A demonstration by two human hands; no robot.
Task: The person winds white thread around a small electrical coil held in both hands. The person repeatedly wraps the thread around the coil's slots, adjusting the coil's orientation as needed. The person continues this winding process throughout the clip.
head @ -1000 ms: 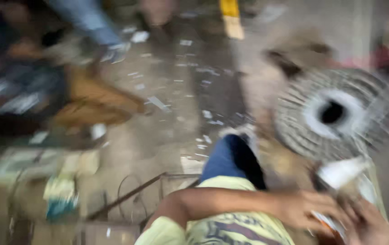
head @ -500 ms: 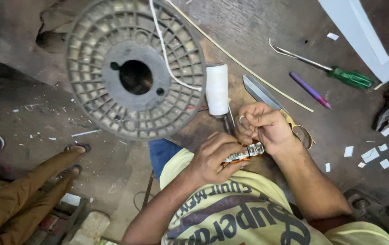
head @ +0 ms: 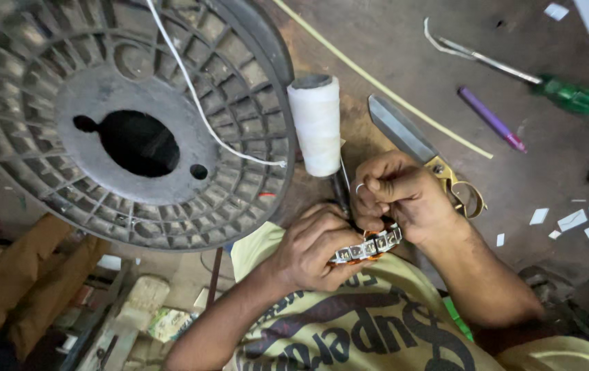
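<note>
Counts, from the head view:

- Hands: 2, both mid-frame. Left hand (head: 318, 251) and right hand (head: 397, 196) together grip 1 small slotted metal core (head: 370, 245).
- Large grey plastic reels: 1, upper left (head: 119, 117).
- White thread spools: 1, top centre (head: 315, 124), w/ 1 white cord (head: 195, 103) running across the reel.
- Scissors: 1 pair, brass handles, centre right (head: 421, 148).
- Screwdrivers: 1, green handle, upper right (head: 555, 93).
- Purple pens: 1 (head: 492, 119).
- Thin pale yellow strips: 1, diagonal across the desk (head: 383, 82).
- White paper scraps: approx. 7, mostly right edge (head: 572, 220).
</note>
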